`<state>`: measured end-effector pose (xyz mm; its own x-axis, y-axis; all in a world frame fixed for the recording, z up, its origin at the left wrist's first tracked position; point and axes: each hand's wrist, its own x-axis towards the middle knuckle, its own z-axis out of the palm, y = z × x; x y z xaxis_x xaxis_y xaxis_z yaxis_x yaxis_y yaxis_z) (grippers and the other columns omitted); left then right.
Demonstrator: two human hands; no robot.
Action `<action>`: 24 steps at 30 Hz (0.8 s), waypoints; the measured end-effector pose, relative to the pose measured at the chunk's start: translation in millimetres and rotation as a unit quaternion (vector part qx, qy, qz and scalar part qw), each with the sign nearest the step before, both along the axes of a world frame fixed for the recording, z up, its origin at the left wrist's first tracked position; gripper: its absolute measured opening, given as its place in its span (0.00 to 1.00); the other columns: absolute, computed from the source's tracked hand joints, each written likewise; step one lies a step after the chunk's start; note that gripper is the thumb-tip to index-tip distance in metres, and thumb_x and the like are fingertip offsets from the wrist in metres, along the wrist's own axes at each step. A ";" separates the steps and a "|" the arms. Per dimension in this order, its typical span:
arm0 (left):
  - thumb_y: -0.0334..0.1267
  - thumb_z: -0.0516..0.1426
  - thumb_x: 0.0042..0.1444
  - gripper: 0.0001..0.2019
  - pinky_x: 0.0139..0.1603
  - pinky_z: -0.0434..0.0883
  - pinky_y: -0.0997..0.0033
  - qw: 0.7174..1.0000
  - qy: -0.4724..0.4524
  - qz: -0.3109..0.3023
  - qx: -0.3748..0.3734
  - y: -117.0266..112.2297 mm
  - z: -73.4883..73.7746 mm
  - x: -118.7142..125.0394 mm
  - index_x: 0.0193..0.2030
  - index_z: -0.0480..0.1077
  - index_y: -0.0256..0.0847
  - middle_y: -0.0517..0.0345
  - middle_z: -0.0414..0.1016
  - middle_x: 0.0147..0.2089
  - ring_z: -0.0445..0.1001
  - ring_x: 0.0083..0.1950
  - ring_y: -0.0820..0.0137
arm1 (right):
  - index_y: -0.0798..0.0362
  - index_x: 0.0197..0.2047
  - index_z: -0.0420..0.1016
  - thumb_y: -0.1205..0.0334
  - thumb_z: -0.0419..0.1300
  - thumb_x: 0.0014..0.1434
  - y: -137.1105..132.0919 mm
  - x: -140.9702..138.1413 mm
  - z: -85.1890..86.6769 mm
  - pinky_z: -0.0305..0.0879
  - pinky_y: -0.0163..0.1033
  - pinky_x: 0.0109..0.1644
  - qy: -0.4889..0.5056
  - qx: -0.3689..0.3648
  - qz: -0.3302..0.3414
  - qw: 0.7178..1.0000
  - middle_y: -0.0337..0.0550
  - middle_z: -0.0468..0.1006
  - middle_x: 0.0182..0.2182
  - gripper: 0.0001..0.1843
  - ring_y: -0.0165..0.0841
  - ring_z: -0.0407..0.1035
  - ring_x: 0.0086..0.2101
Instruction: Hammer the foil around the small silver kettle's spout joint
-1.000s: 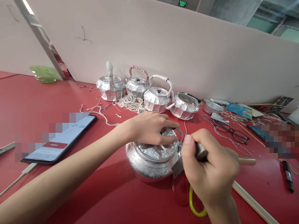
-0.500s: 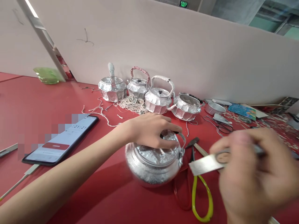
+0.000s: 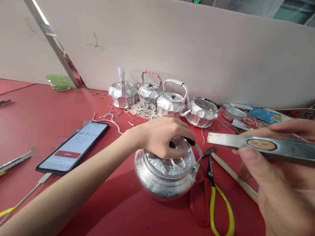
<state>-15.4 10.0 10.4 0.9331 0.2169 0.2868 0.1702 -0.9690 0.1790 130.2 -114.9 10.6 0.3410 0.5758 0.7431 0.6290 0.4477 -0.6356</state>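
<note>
Metal tool point(image 3: 262, 144), lifted higher in right hand point(image 3: 282, 190), clear of kettle point(image 3: 162, 182)

Glossy, dimpled metal kettle point(image 3: 163, 183)

Slim, bare left forearm point(image 3: 88, 177), bare left hand point(image 3: 163, 137), bare right hand point(image 3: 275, 183)

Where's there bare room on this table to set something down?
Bare tabletop shows between the green plastic and the phone, and in front of the kettle under the left hand, left of the scissors. Behind it's crowded: four more kettles, tangled cord.
</note>
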 end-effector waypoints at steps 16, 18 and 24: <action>0.52 0.50 0.54 0.20 0.48 0.60 0.62 0.985 0.070 0.155 0.024 -32.3 14.7 -18.9 0.49 0.67 0.44 0.53 0.69 0.47 0.67 0.47 0.63 | 0.49 0.47 0.64 0.63 0.55 0.55 29.1 14.3 -50.2 0.61 0.29 0.38 -0.308 -0.039 -0.047 0.949 0.36 0.74 0.38 0.15 0.25 0.69 0.37; 0.59 0.51 0.50 0.30 0.50 0.60 0.60 0.984 0.080 0.161 -0.004 -43.6 8.8 -26.6 0.56 0.60 0.45 0.52 0.64 0.54 0.63 0.53 0.59 | 0.49 0.47 0.65 0.63 0.56 0.55 29.0 13.6 -51.9 0.61 0.28 0.38 -0.307 -0.044 -0.046 0.950 0.35 0.74 0.38 0.14 0.24 0.69 0.37; 0.59 0.57 0.40 0.42 0.58 0.51 0.56 0.980 0.050 0.190 -0.006 -56.0 -9.9 -29.0 0.61 0.51 0.43 0.51 0.54 0.61 0.52 0.60 0.55 | 0.48 0.45 0.65 0.60 0.55 0.56 31.3 13.8 -51.7 0.61 0.27 0.38 -0.298 -0.038 -0.038 0.953 0.33 0.74 0.38 0.13 0.23 0.69 0.37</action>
<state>-44.4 -45.9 0.5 0.8078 0.5570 0.1927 0.5360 -0.8302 0.1531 144.0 -83.6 -41.1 -0.0854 0.6263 0.7749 0.9176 0.3526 -0.1838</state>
